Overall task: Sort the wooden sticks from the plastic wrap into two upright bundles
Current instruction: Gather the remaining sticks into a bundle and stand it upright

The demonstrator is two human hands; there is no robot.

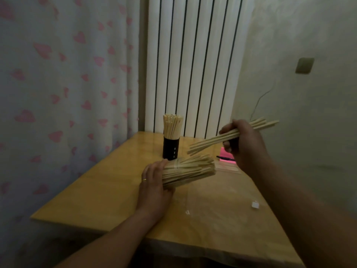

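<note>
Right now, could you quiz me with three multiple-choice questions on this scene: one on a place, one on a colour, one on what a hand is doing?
1. Where does the holder of upright sticks stand?
A. at the far end of the table, before the radiator
B. at the near edge
C. on the floor

2. What colour is that holder?
A. white
B. black
C. red

3. What is the right hand doing?
A. lying flat on the wood
B. hanging idle
C. gripping a few sticks

Answers:
1 A: the holder stands at the far end, right in front of the radiator.
2 B: its wall is black.
3 C: the fingers curl round the few sticks in the air, while the left hand grips the big bundle.
</note>
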